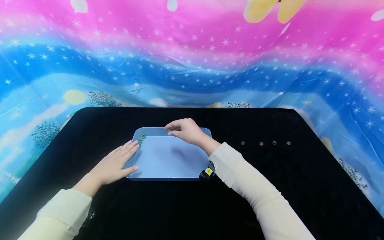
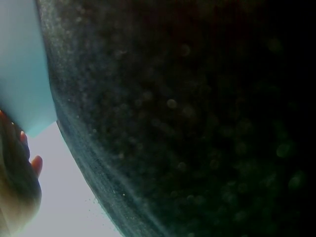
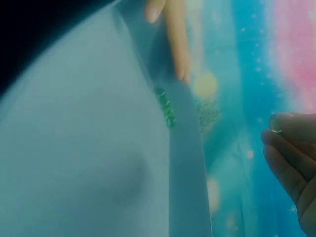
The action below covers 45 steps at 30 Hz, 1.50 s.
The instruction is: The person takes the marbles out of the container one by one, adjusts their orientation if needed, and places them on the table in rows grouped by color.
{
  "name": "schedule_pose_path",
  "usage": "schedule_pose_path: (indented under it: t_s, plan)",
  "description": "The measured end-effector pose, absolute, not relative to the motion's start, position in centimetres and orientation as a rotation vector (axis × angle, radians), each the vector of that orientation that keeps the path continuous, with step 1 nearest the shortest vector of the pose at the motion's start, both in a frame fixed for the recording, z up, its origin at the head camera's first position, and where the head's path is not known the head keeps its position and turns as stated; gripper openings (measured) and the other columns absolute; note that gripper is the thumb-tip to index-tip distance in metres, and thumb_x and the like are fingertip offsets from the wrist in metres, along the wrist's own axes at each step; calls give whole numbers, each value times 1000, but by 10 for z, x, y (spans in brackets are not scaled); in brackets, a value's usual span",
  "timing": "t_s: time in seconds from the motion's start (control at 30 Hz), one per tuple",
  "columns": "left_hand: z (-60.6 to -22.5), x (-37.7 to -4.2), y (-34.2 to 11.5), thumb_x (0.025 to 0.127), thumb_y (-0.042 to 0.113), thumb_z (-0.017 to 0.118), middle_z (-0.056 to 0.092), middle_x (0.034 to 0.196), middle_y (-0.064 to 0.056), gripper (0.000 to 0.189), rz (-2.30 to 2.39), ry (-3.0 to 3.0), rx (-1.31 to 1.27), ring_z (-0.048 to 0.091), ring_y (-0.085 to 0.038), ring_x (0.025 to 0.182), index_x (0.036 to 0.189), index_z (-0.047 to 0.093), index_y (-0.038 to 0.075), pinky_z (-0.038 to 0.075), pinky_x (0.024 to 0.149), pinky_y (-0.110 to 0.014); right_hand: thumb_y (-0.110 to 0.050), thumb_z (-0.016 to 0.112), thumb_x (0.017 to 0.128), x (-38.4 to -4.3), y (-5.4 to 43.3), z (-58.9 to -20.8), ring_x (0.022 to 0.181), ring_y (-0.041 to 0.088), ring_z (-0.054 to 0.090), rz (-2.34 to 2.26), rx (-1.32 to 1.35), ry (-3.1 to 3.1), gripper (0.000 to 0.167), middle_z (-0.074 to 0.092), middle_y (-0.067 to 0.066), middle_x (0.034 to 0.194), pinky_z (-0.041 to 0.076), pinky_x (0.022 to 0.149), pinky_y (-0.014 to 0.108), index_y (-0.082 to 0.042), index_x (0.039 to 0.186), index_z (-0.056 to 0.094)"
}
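A pale blue shallow tray [image 1: 171, 163] lies on the black-covered table. In its far left corner sits a short row of green glass marbles [image 3: 166, 107], touching one another. My right hand [image 1: 186, 131] is raised over the tray's far side, pinching a small clear glass marble [image 3: 275, 123] between thumb and fingertips; fingers cover much of it. Fingers straight, my left hand [image 1: 115, 163] rests on the tray's left rim, its fingertips close to the row. Only part of a hand shows at the lower left of the left wrist view.
To the right of the tray, several small round pieces lie spaced out in a line on the cloth, among them an orange one [image 1: 261, 144] and a clear one [image 1: 289, 143]. Behind the table [image 1: 255, 123] hangs a pink and blue printed curtain [image 1: 192, 66].
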<state>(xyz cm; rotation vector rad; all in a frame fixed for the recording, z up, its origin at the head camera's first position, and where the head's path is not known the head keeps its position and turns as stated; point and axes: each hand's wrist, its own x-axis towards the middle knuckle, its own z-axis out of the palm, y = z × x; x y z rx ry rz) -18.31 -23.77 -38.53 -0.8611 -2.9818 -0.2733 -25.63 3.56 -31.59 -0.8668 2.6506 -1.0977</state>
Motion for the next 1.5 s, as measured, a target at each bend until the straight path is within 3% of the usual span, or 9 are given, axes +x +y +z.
schedule_pose_path:
  t_s: [1.1,1.33,1.5]
  plan:
    - [-385,-183,-240,82,51,47,18,142,-9,73,-299,-2958,-889,13,-27,128,135,26,5,18,99,-45,-14,59,82,-206,115,-336,87,11,58,-1537,-770,2488,20,62,5,98,48,71,25,-6,99,65]
    - [-386,-183,-241,82,51,47,18,142,-8,73,-305,-2963,-880,11,-26,129,136,26,6,18,99,-46,-2,56,82,-184,120,-311,88,20,58,-1548,-696,2495,20,61,15,98,48,72,27,5,100,61]
    - [-387,-184,-240,82,51,47,18,142,-8,73,-300,-2954,-886,11,-25,129,136,26,6,18,99,-46,-9,58,82,-191,137,-328,88,17,58,-1576,-656,2492,22,61,11,99,48,72,27,2,101,62]
